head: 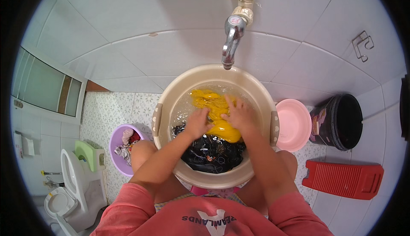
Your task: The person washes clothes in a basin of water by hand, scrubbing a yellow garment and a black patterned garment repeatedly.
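A large beige plastic basin (179,79) holds water and wet laundry between my knees. A yellow cloth (225,130) lies bunched in the middle of it, partly in the water. My left hand (198,122) is at the cloth's left side, thumb and fingers apart; blur hides whether it grips any fabric. Over the cloth's right side, my right hand (238,112) has its fingers spread and touches the fabric without a visible grip. A black patterned garment (213,156) floats in the near part of the basin, below both hands.
A chrome tap (230,44) juts over the basin's far rim. On the right are a pink basin (293,127), a black bucket (349,122) and a red washboard (344,180). Leftward stand a purple basin (117,156) with clothes and a white toilet (80,188).
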Tool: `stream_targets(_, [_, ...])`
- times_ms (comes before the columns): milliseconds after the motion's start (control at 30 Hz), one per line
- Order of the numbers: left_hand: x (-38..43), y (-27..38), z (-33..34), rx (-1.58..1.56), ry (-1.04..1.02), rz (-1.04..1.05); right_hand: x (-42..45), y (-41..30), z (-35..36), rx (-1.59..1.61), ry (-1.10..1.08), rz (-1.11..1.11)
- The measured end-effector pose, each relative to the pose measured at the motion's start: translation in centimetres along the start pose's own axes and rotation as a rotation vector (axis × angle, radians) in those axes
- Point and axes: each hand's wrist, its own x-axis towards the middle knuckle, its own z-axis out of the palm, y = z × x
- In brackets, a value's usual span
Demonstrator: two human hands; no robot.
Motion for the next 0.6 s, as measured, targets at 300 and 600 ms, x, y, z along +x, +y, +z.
stream_targets(300, [-3.4, 2.8, 5.1, 0.388, -0.178, -0.146, 0.7, 1.0, 1.0, -0.057, -0.069, 0.025])
stream_targets(600, [-4.6, 3.1, 4.5, 0.302, -0.665, -0.368, 5.3, 4.5, 4.5, 1.335, -0.095, 0.474])
